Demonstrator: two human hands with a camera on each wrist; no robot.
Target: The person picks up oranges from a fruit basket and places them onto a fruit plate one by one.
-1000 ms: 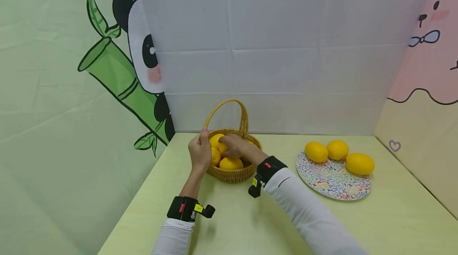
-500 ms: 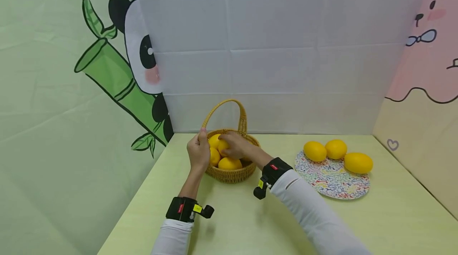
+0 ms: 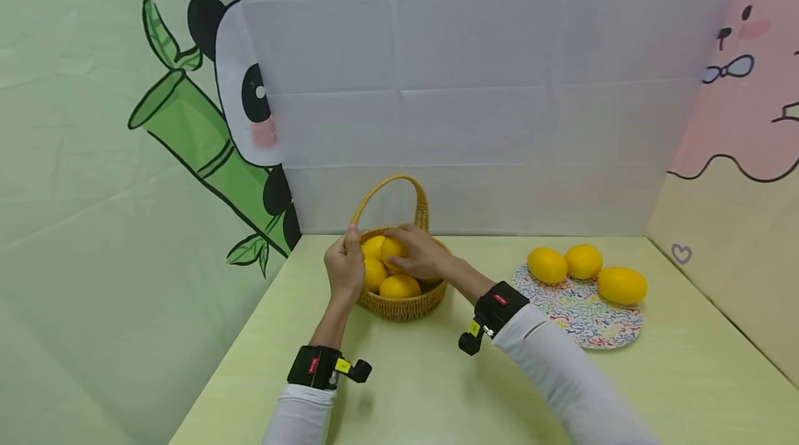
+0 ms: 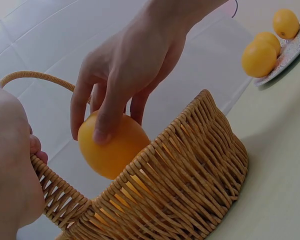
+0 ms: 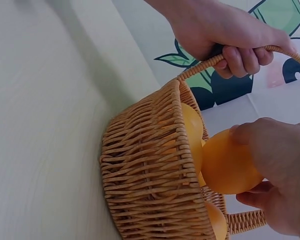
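Note:
A wicker basket (image 3: 402, 308) with a tall arched handle (image 3: 406, 178) stands on the table and holds several yellow lemons (image 3: 399, 286). My left hand (image 3: 345, 268) grips the left side of the handle, its fingers curled round it in the right wrist view. My right hand (image 3: 419, 252) pinches one lemon (image 4: 112, 150) between thumb and fingers, at the level of the basket's rim. In the right wrist view this held lemon (image 5: 229, 162) overlaps the basket's mouth, with other lemons behind the wicker wall.
To the right lies a round plate (image 3: 587, 324) with a colourful squiggle pattern. Three lemons (image 3: 621, 285) sit along its back and right edge. A pale cloth wall (image 3: 474, 119) rises behind the table (image 3: 412, 389), with printed cloths at both sides.
My right hand has lifted the lemon up from among the others, and its forearm has shifted to the right. The left hand keeps its hold on the handle.

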